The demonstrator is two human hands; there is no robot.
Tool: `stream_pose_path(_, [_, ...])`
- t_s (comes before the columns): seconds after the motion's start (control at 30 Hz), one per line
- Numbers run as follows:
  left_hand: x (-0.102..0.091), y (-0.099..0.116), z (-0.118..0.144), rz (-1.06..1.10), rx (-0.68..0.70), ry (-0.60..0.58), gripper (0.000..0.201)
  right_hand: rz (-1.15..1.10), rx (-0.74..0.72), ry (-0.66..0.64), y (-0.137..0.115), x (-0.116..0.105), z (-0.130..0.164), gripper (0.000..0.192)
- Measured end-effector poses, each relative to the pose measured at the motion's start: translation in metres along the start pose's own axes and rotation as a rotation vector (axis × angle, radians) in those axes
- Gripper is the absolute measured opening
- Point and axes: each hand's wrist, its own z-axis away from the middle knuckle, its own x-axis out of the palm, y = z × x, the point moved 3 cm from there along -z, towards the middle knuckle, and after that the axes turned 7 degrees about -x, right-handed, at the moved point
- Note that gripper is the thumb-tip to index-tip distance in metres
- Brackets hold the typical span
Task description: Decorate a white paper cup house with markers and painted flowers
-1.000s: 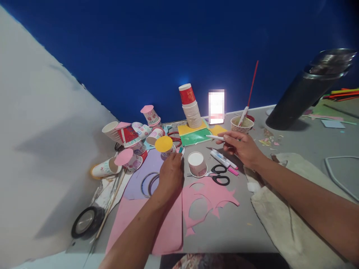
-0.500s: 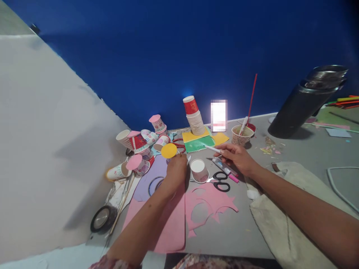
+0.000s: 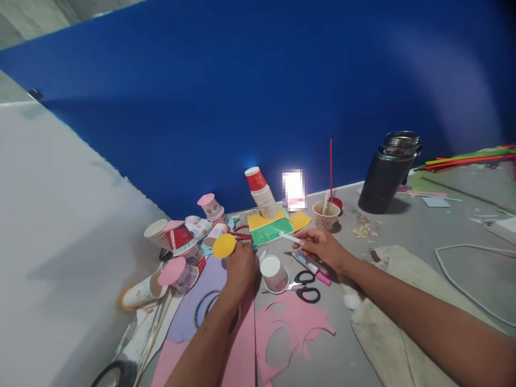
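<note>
A white marker (image 3: 289,237) is pinched in the fingers of my right hand (image 3: 324,248), its tip pointing left over the green sheet (image 3: 269,233). My left hand (image 3: 243,269) is curled beside a paper cup topped with a yellow disc (image 3: 224,246); its fingertips are hidden, so what they grip does not show. A pale pointed tip (image 3: 263,256) shows just right of it. Between the hands stands an upside-down paper cup (image 3: 274,274), with black-handled scissors (image 3: 305,286) to its right. Several markers (image 3: 310,264) lie below my right hand.
Decorated paper cups (image 3: 181,236) crowd the left, near a tape roll (image 3: 115,374). A leaning cup stack (image 3: 264,196) stands behind, with a marker-filled cup (image 3: 325,215) and black flask (image 3: 385,172) farther right. Pink cut paper (image 3: 296,317) and beige cloth (image 3: 387,312) lie in front.
The view has tilted up and turned right, so the table sits lower and farther left. My right hand still holds the marker; my left hand remains beside the yellow-topped cup.
</note>
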Motion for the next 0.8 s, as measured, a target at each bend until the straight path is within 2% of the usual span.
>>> stream_pose_path(0.23, [-0.001, -0.003, 0.000, 0.293, 0.204, 0.133, 0.029, 0.239, -0.153, 0.045, -0.009, -0.002, 0.005, 0.019])
stream_pose_path(0.53, [0.003, 0.003, 0.006, 0.467, 0.413, 0.186, 0.027, 0.446, -0.302, 0.012, -0.013, 0.011, 0.017, 0.020])
stream_pose_path(0.8, [0.004, 0.005, 0.006, 0.526, 0.521, 0.188, 0.024, 0.547, -0.400, -0.020, -0.009, 0.012, 0.015, 0.019])
